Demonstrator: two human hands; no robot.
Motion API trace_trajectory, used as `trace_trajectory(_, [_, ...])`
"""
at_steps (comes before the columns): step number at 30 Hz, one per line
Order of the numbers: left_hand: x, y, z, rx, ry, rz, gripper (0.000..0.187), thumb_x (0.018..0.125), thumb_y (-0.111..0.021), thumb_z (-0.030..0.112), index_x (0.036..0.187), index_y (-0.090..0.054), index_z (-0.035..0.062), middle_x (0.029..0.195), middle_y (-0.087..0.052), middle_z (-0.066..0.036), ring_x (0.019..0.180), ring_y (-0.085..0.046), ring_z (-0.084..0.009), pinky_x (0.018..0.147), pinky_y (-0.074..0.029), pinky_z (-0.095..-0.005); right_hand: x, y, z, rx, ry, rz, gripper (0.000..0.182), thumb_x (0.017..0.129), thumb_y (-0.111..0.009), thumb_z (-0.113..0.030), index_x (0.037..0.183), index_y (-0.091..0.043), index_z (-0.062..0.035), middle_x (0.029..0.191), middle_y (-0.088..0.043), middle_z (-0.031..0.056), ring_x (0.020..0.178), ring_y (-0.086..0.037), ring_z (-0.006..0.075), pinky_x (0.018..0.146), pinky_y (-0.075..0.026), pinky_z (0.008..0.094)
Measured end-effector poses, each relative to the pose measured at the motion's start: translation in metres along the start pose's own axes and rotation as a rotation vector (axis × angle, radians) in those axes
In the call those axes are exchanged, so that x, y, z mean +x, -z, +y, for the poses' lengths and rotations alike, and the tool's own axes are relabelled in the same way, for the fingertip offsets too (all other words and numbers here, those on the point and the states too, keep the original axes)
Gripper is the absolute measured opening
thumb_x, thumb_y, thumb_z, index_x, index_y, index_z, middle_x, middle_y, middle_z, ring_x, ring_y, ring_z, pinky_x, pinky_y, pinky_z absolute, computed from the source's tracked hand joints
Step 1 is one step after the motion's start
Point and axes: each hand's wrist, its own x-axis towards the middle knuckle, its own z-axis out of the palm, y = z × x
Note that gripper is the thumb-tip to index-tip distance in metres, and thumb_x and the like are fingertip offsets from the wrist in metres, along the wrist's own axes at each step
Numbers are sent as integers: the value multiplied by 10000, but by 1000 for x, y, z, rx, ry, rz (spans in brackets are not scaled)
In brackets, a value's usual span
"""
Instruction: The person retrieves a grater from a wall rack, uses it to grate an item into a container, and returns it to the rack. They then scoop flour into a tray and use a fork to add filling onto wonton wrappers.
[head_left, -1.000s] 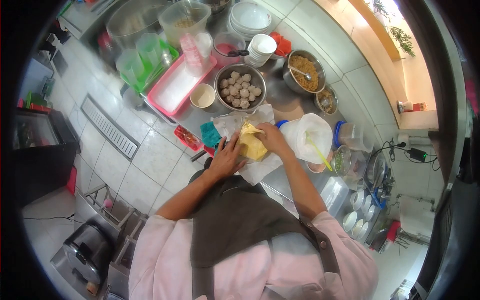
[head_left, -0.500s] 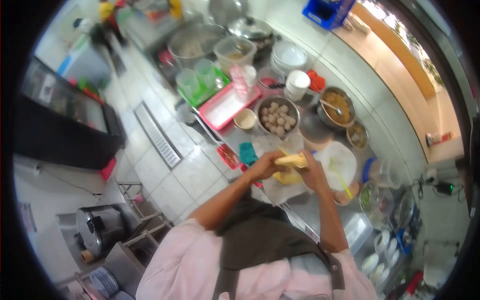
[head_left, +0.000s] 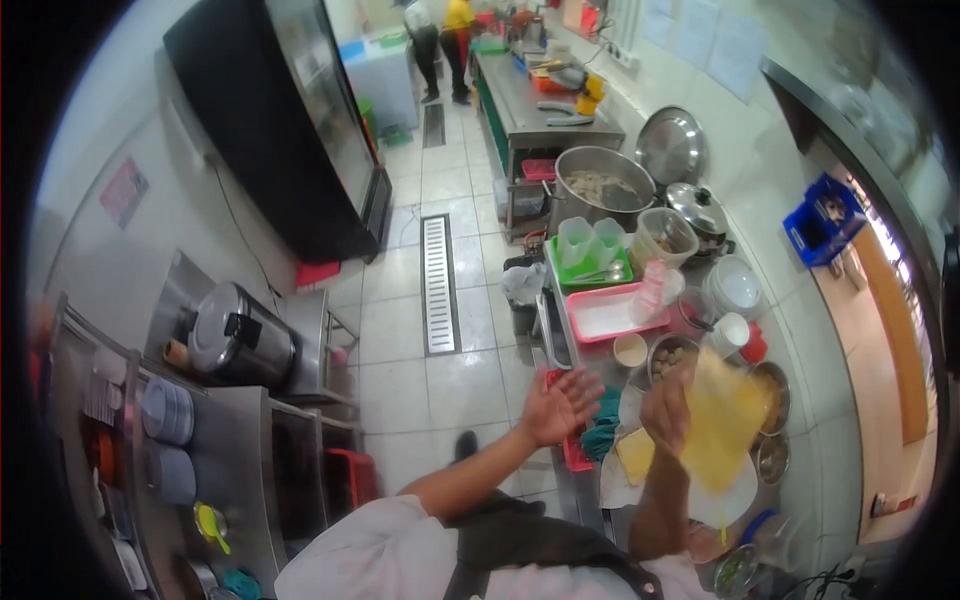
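My left hand (head_left: 560, 406) is open, palm up and fingers spread, with nothing in it, left of the counter things. In my right hand (head_left: 664, 412) hangs a thin yellow dough sheet (head_left: 722, 425), raised over the counter and blurred by motion. Below, more yellow dough sheets (head_left: 634, 455) lie on white paper (head_left: 618, 490). A teal cloth (head_left: 602, 428) is beside the paper. The steel bowl of meatballs (head_left: 668, 358) is just beyond my right hand, partly hidden. Behind the raised sheet, a white plate (head_left: 740, 500) shows in part.
A pink tray (head_left: 610, 318) and a green tray (head_left: 588, 270) with plastic cups are farther along the counter, before a large pot (head_left: 603, 185). Steel bowls (head_left: 772, 398) stand on the right. Two people (head_left: 440, 45) are at the far end. A floor drain (head_left: 437, 285) runs along the aisle.
My hands have moved apart: the left let go of the yellow dough and opened, while the right swung up with a sheet. The view has turned, showing more of the aisle.
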Motion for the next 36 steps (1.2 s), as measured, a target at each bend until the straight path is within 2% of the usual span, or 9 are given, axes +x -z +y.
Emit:
trace_trajectory(3, [-2,-8,68,-68,-133,-122,780,919,-330,693,1377,-473,78,1395,-501,-154,1308,-446,-354,1105,-321,-519,49,51,64,83,40,174,407,959,-482,-391,1215,-484,-75,851,-635,77,764,-660,278,653,-507,407])
trace_trajectory(6, [-27,-39,150,-133,-169,-421,803,918,-305,706,1420,-421,89,1409,-491,-139,1294,-461,-345,1115,-311,-509,86,138,148,-49,43,1032,395,949,-506,-375,1174,-520,-51,868,-683,92,721,-666,311,614,-514,428])
trace_trajectory(10, [-47,-3,254,-48,-367,27,825,914,-293,715,1452,-374,95,1444,-455,-129,1314,-441,-338,1129,-284,-511,202,169,219,-2067,-572,327,314,963,-563,-337,1026,-629,-37,936,-692,73,805,-657,201,650,-519,379])
trace_trajectory(19, [-41,-21,368,-204,-326,-87,798,894,-361,723,1405,-430,114,1394,-500,-138,1276,-484,-314,1075,-352,-498,209,304,222,-248,-52,526,522,930,-587,-356,1361,-470,-85,1243,-591,184,1134,-588,278,979,-472,391])
trace_trajectory(24, [-24,-7,379,-149,-195,-141,891,880,-268,771,1496,-303,129,1507,-359,-141,1366,-370,-342,1144,-239,-526,280,242,252,-2237,-849,474,377,881,-581,-229,1233,-548,-97,860,-623,281,837,-649,372,761,-528,382])
trace_trajectory(28, [-22,-17,366,-138,-138,-107,897,881,-275,767,1491,-306,110,1508,-356,-153,1373,-353,-360,1146,-241,-517,285,210,221,-1805,-564,527,368,918,-590,-292,1212,-566,-73,925,-670,222,853,-668,325,746,-534,366])
trace_trajectory(30, [-12,-17,356,-122,-107,-79,891,867,-339,767,1486,-323,126,1504,-368,-123,1367,-371,-324,1153,-223,-515,281,185,208,-896,-374,862,438,946,-582,-394,1205,-569,-41,1016,-693,122,876,-674,281,766,-529,363])
trace_trajectory(35, [24,24,330,-59,107,-427,916,861,-353,770,1472,-338,88,1481,-396,-138,1334,-405,-335,1135,-244,-533,175,267,200,-1954,-71,101,459,892,-619,-405,1205,-567,-74,1017,-683,169,846,-680,310,735,-545,416])
trace_trajectory(36, [16,3,315,-7,147,-307,916,869,-333,765,1472,-333,76,1485,-390,-150,1344,-391,-349,1135,-254,-525,190,228,197,-2178,-463,358,423,870,-626,-373,1174,-571,-86,961,-681,187,822,-673,349,721,-536,450])
